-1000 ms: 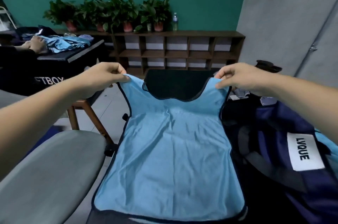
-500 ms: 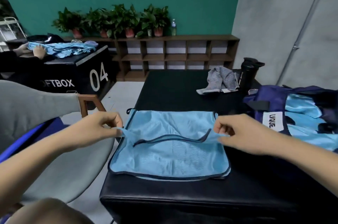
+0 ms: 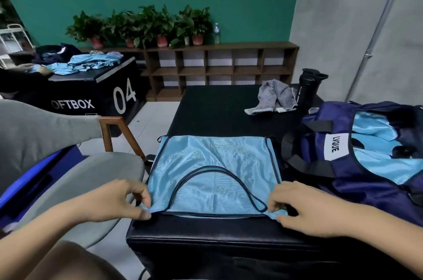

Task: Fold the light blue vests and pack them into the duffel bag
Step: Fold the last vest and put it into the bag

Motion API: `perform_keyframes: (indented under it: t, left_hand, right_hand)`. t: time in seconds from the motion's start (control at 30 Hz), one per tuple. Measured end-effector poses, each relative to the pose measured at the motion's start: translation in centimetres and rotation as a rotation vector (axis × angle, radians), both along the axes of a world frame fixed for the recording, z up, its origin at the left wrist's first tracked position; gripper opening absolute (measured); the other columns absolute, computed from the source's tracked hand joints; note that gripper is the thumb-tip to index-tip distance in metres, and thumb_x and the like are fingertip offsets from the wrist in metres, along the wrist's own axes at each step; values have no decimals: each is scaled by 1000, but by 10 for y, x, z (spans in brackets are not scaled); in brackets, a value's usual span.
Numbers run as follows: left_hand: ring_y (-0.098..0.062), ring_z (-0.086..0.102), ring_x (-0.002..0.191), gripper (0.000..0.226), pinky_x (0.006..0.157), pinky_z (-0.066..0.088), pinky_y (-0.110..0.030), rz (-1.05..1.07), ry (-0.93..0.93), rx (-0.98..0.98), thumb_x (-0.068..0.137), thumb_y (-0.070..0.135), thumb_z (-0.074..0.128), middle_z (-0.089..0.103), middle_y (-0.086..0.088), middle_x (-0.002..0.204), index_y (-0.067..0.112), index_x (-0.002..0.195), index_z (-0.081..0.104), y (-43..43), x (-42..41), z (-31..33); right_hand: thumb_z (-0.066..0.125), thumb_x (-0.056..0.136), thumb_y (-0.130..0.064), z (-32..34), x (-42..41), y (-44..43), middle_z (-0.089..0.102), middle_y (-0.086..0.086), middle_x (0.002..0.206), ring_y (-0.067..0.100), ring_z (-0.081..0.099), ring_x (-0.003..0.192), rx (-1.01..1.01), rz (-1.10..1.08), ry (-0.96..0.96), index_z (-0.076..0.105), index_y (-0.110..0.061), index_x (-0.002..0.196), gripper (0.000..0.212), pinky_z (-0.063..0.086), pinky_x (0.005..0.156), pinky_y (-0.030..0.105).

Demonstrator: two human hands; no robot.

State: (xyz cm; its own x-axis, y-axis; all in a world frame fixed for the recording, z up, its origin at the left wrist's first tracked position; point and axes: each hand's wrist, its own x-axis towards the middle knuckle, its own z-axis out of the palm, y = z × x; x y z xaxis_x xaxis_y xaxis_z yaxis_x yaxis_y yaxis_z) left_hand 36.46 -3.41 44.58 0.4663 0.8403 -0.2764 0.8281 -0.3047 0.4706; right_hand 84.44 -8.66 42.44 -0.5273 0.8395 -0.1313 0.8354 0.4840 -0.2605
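A light blue mesh vest with dark trim lies folded in half on the black padded table, its neckline arc facing me. My left hand pinches the vest's near left shoulder corner at the table's front edge. My right hand pinches the near right shoulder corner. To the right stands the navy duffel bag with a white LVQUE label, open, with light blue vests inside.
A grey towel and a black sport bottle sit at the table's far right. A grey chair stands at my left. Another person's hands work on blue vests atop a black box marked 04. A wooden shelf with plants lines the wall.
The vest was held spread upright by its shoulders, then brought down and folded in half; both hands have drawn the shoulder corners to the table's near edge.
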Motion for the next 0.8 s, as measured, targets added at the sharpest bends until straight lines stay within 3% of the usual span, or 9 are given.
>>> perform_keyframes:
  t: [0.13, 0.27, 0.4, 0.53, 0.6, 0.7, 0.8]
  left_hand:
    - [-6, 73, 95, 5, 91, 57, -28, 65, -103, 136, 97, 28, 77, 78, 17, 97, 29, 92, 76, 22, 11, 2]
    - [-4, 69, 94, 11, 83, 54, -27, 159, -182, 345, 96, 21, 76, 74, 16, 99, 32, 95, 73, 75, 27, -4]
    - [-6, 60, 100, 19, 85, 46, -27, 175, -82, 505, 95, 20, 72, 59, 18, 108, 36, 106, 68, 135, 43, -16]
    - [-15, 60, 95, 7, 79, 47, -29, 288, -15, 599, 94, 25, 70, 58, 8, 101, 30, 100, 69, 178, 56, -22]
    - [-18, 61, 94, 5, 75, 52, -35, 315, 86, 603, 92, 32, 71, 57, 7, 94, 30, 94, 68, 193, 58, -24]
    - [-18, 62, 91, 16, 65, 51, -32, 342, 232, 547, 87, 43, 74, 60, 9, 82, 30, 83, 65, 207, 61, -24]
    - [-22, 67, 80, 18, 64, 59, -33, 369, 353, 500, 82, 41, 76, 67, 2, 78, 25, 78, 70, 215, 66, -22]
  right_hand:
    - [51, 96, -48, 7, 1, 21, 60, -24, 108, 1, 55, 113, 48, -61, 73, 62, -43, 108, 17, 46, 99, 26]
    - [52, 101, -36, 8, -5, 62, 56, -24, 127, 0, 51, 120, 145, -155, 29, 58, -41, 132, 32, 44, 106, 32]
    - [47, 103, -21, -2, -18, 109, 52, -10, 143, 18, 48, 132, 234, -200, -129, 51, -30, 147, 45, 37, 110, 36]
    - [49, 101, -22, -10, -20, 150, 55, -1, 129, 24, 52, 116, 401, -232, -372, 54, -24, 138, 37, 41, 99, 41]
    - [49, 100, -23, -11, -19, 166, 56, -1, 123, 24, 54, 112, 449, -255, -435, 55, -23, 132, 32, 42, 95, 40]
    - [47, 103, -24, -9, -13, 184, 57, 0, 122, 24, 54, 113, 407, -296, -498, 55, -23, 128, 27, 39, 94, 39]
    - [48, 102, -23, -11, -7, 196, 59, 0, 120, 25, 55, 113, 368, -329, -528, 57, -23, 124, 24, 38, 93, 39]
